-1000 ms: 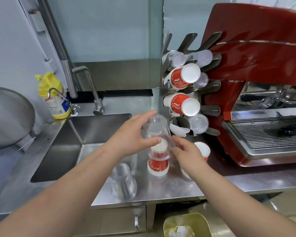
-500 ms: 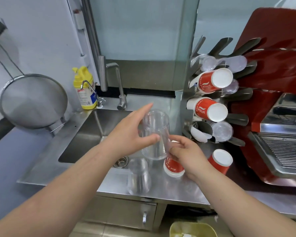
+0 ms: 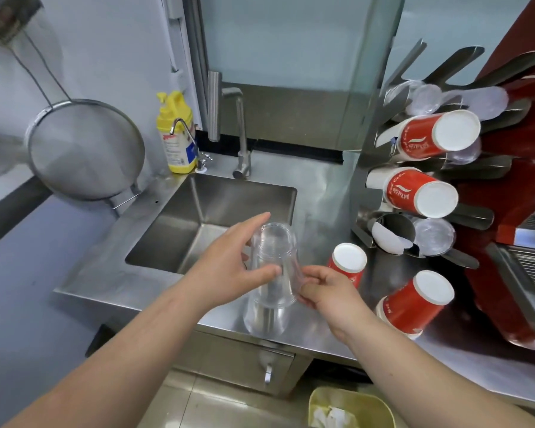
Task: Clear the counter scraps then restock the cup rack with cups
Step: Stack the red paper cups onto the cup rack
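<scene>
I hold an upside-down clear plastic cup (image 3: 274,257) over the steel counter (image 3: 315,329). My left hand (image 3: 229,264) grips its side and my right hand (image 3: 325,291) pinches its lower rim. It sits directly over another clear cup (image 3: 266,319) standing upside down on the counter. Two red paper cup stacks stand inverted to the right, one (image 3: 348,262) near my right hand, one (image 3: 414,301) further right. The metal cup rack (image 3: 383,168) at the right holds red cups (image 3: 430,137) and clear cups (image 3: 434,236) in its slots.
A steel sink (image 3: 217,211) with a faucet (image 3: 241,134) lies behind my hands. A yellow soap bottle (image 3: 175,134) stands at its back left, and a mesh strainer (image 3: 87,149) hangs at left. A red espresso machine (image 3: 522,196) fills the right. A yellow bin (image 3: 349,406) sits below the counter.
The view swung left. Both hands carried the clear cup leftwards off the red cup stack and over the clear cup on the counter.
</scene>
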`<action>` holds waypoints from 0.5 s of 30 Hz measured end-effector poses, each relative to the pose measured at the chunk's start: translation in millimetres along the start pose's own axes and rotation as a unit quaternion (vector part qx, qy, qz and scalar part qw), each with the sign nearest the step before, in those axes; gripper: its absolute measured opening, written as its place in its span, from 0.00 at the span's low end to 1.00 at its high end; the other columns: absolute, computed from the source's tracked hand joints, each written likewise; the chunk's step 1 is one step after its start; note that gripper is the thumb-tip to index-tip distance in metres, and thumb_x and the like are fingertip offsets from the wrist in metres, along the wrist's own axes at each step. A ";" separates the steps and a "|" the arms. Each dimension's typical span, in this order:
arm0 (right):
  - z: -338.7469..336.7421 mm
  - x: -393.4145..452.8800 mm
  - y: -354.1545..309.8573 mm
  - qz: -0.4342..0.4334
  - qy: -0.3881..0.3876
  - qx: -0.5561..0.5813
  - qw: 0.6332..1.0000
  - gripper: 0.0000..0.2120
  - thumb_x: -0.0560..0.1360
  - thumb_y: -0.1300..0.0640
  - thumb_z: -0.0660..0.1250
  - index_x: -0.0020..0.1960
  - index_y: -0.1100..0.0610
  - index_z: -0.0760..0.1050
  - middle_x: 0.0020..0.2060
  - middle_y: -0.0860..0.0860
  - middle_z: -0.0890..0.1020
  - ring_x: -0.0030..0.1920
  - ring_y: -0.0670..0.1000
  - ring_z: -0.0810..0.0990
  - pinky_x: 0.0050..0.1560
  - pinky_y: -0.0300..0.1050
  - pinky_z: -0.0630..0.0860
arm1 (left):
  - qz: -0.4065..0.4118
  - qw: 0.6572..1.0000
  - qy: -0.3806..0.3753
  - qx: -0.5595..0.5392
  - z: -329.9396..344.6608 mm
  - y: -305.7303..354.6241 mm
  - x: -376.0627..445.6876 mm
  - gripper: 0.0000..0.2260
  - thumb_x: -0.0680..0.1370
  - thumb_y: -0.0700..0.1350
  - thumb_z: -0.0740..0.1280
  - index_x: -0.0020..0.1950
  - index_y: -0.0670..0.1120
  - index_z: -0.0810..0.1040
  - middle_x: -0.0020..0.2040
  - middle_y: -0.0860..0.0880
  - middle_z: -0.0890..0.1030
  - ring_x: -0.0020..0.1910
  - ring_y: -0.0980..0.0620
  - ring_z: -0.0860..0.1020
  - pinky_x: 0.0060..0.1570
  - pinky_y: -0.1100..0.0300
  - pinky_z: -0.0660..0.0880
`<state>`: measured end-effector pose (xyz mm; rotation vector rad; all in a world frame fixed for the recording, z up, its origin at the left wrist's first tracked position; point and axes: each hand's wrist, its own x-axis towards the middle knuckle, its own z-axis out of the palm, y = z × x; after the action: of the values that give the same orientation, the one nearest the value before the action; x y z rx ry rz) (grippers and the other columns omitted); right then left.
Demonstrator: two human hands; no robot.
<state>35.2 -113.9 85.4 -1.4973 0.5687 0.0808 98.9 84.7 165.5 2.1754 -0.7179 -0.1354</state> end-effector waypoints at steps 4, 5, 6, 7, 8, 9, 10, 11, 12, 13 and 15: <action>3.1 3.1 5.5 0.018 0.006 -0.024 1.000 0.21 0.70 0.69 0.66 0.62 0.61 0.76 0.54 0.61 0.82 0.53 0.60 0.83 0.56 0.51 0.81 | -0.016 1.000 -0.002 -0.013 7.3 -10.9 -1.9 0.37 0.71 0.53 0.75 0.76 0.61 0.60 0.70 0.62 0.67 0.64 0.63 0.68 0.53 0.72 0.69; 4.0 4.0 7.1 0.024 0.008 -0.031 0.999 0.21 0.69 0.69 0.66 0.62 0.60 0.77 0.53 0.61 0.83 0.53 0.60 0.83 0.57 0.52 0.81 | -0.019 1.000 -0.005 -0.017 10.1 -13.6 -1.8 0.37 0.71 0.53 0.75 0.76 0.61 0.60 0.70 0.62 0.67 0.63 0.63 0.69 0.53 0.73 0.69; 4.7 5.0 8.7 0.030 0.011 -0.035 0.999 0.21 0.69 0.69 0.66 0.61 0.60 0.77 0.53 0.61 0.83 0.53 0.60 0.83 0.57 0.53 0.80 | -0.022 0.999 -0.009 -0.023 13.2 -16.3 -1.6 0.37 0.71 0.53 0.75 0.75 0.61 0.60 0.70 0.62 0.67 0.62 0.64 0.69 0.53 0.73 0.68; 5.5 5.7 10.6 0.037 0.014 -0.037 0.999 0.20 0.69 0.70 0.66 0.60 0.60 0.77 0.52 0.60 0.83 0.52 0.60 0.84 0.58 0.54 0.80 | -0.026 0.999 -0.015 -0.030 16.6 -19.1 -1.3 0.37 0.70 0.54 0.75 0.75 0.60 0.61 0.70 0.61 0.67 0.61 0.64 0.70 0.54 0.73 0.68; 6.3 6.6 13.1 0.045 0.014 -0.037 0.998 0.19 0.70 0.70 0.65 0.59 0.60 0.78 0.51 0.60 0.84 0.51 0.60 0.84 0.58 0.55 0.80 | -0.030 0.999 -0.022 -0.035 20.3 -22.1 -1.2 0.37 0.70 0.55 0.75 0.75 0.61 0.61 0.70 0.61 0.68 0.60 0.63 0.71 0.55 0.72 0.69; 7.3 7.3 15.4 0.052 0.015 -0.039 0.998 0.17 0.71 0.71 0.65 0.57 0.60 0.79 0.50 0.61 0.84 0.49 0.59 0.84 0.57 0.55 0.79 | -0.031 0.999 -0.028 -0.035 23.7 -25.1 -1.3 0.37 0.69 0.57 0.74 0.75 0.61 0.61 0.70 0.61 0.68 0.60 0.62 0.72 0.57 0.69 0.70; 8.1 7.6 18.1 0.060 0.017 -0.037 0.997 0.16 0.71 0.71 0.65 0.56 0.60 0.79 0.50 0.61 0.84 0.47 0.58 0.84 0.57 0.56 0.79 | -0.032 0.998 -0.034 -0.031 27.2 -28.7 -1.3 0.38 0.68 0.60 0.72 0.75 0.62 0.61 0.70 0.61 0.68 0.62 0.61 0.72 0.59 0.65 0.72; 8.9 7.6 20.8 0.070 0.021 -0.034 0.997 0.15 0.72 0.72 0.64 0.55 0.60 0.79 0.49 0.62 0.84 0.46 0.57 0.83 0.56 0.55 0.79 | -0.034 0.998 -0.040 -0.025 30.2 -31.5 -1.7 0.38 0.67 0.61 0.72 0.75 0.63 0.60 0.70 0.61 0.68 0.62 0.60 0.72 0.61 0.61 0.73; 9.5 7.4 23.6 0.080 0.026 -0.030 0.996 0.14 0.73 0.72 0.64 0.54 0.59 0.79 0.48 0.62 0.84 0.45 0.56 0.83 0.56 0.55 0.79 | -0.036 0.998 -0.045 -0.020 33.0 -33.5 -2.6 0.38 0.68 0.60 0.72 0.74 0.63 0.60 0.70 0.61 0.68 0.62 0.60 0.72 0.61 0.59 0.73; 10.1 7.5 26.1 0.088 0.030 -0.026 0.995 0.13 0.74 0.72 0.63 0.52 0.59 0.79 0.46 0.62 0.84 0.44 0.56 0.81 0.55 0.54 0.79 | -0.038 0.998 -0.050 -0.018 35.6 -35.6 -3.7 0.38 0.69 0.59 0.73 0.75 0.63 0.59 0.70 0.60 0.68 0.62 0.60 0.72 0.61 0.60 0.73; 11.1 8.8 31.6 0.098 0.034 -0.017 0.994 0.11 0.75 0.71 0.62 0.50 0.60 0.79 0.41 0.60 0.83 0.43 0.57 0.79 0.53 0.54 0.78 | -0.039 0.997 -0.056 -0.022 40.9 -39.7 -5.0 0.37 0.70 0.56 0.74 0.75 0.63 0.59 0.70 0.59 0.67 0.61 0.61 0.72 0.61 0.62 0.72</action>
<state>33.8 -102.8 52.6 -1.4788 0.7725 0.1941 99.2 79.4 108.6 2.1680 -0.6855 -0.3127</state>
